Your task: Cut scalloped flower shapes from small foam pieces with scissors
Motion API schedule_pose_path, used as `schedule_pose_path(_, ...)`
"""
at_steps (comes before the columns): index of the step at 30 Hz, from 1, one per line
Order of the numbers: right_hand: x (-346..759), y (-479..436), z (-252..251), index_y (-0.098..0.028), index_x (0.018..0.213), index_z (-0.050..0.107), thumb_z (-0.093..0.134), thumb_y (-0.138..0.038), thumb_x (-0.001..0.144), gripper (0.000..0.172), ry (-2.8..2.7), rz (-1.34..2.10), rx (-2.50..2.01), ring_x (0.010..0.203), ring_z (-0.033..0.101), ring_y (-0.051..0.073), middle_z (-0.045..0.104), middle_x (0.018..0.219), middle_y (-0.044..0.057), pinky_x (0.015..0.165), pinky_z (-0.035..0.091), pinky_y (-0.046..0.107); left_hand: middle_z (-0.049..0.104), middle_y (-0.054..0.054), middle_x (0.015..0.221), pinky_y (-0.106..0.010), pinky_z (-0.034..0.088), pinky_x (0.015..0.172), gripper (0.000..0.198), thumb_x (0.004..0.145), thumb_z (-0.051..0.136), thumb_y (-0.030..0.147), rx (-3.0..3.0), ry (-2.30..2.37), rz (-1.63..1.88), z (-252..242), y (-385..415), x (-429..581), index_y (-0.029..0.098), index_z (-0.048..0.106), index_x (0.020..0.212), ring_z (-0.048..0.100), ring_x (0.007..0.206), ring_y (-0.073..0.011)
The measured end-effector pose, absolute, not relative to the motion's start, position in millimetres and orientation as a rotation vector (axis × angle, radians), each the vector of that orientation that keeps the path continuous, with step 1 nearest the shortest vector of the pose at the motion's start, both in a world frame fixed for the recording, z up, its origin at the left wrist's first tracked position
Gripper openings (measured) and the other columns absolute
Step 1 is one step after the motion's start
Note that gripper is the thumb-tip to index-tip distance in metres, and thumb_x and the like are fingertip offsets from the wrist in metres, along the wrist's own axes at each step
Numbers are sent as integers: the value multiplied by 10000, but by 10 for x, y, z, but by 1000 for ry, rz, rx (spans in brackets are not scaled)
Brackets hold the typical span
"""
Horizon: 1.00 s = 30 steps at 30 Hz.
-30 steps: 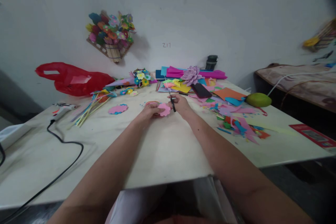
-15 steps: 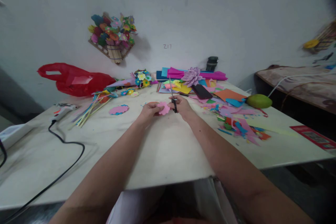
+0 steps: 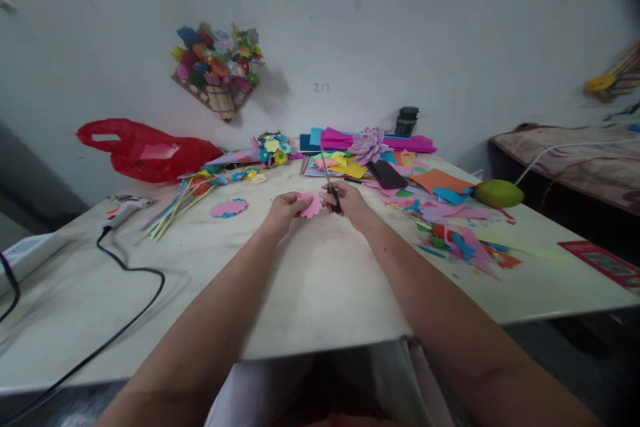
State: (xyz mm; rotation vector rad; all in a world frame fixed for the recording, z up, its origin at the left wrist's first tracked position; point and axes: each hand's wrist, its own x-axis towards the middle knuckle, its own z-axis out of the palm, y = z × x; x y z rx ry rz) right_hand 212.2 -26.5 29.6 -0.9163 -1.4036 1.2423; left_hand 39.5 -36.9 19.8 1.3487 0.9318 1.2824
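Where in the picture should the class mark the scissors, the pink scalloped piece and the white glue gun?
Scissors (image 3: pixel 336 199): head view, on the black handle.
Pink scalloped piece (image 3: pixel 313 205): head view, on its flat face.
White glue gun (image 3: pixel 121 212): head view, on the body.

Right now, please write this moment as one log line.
left hand: holds pink cutout | right hand: holds scissors | glue gun: on table

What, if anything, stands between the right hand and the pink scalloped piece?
Nothing visible. The pink piece, in the left hand, sits close by the right hand, whose scissors point away from it.
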Motion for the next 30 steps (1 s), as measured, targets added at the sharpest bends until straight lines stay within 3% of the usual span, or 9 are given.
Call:
schedule_pose_path(7,2177,-284,254,-151,847,590,682,-418,706,316,-1647,1238,-985,409,472,62,583,581,-19,335,235,170,594,-2,543,-253,425,534,397,497,826,448,1215,895,1394,234,-368,413,142,603,619,545,518,-121)
schedule_pose_path(17,2103,-398,314,-150,805,571,676,-313,699,221,-1697,1303,-983,405,487,70,570,533,-33,360,302,176,520,32,490,-213,363,452,390,471,845,388,1097,895,1478,240,-369,430,147,550,557,456,441,-72)
schedule_pose_path(30,2101,-316,211,-150,785,575,713,-349,653,275,-1702,1293,-885,455,523,87,552,527,-44,414,378,191,520,30,484,-216,389,453,360,472,844,333,1016,886,1499,201,-334,422,145,545,536,471,446,-78)
